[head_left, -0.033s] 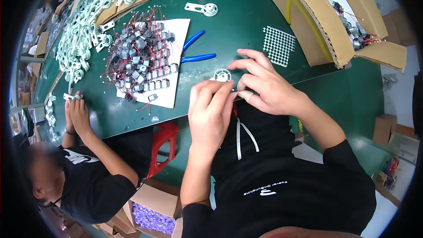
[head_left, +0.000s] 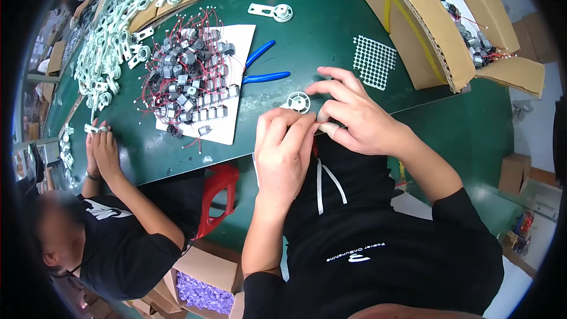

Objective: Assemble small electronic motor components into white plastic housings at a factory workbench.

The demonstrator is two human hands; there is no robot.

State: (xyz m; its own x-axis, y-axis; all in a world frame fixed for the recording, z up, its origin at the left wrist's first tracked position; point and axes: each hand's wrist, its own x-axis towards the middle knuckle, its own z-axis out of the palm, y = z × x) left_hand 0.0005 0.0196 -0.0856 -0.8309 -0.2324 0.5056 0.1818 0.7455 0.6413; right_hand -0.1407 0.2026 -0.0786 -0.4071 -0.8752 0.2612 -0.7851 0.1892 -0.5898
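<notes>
Pale spoked wheel part (head_left: 299,103) sits, in the head view, just beyond the fingertips, near the near edge of the green table (head_left: 319,29). The left hand (head_left: 280,150) has edged right, closing toward the right hand (head_left: 361,115); both appear pinched around a reddish wire (head_left: 319,122), suggesting joint fine work, though I cannot tell each grip exactly.

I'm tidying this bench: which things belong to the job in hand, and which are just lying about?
Probably in the job:
white spoked plastic ring, near left hand and right hand
small grey blocks with red wires, heaped on white flat board

Apparently just lying about:
blue-handled tool
thin white rectangular sheet with round holes
</notes>
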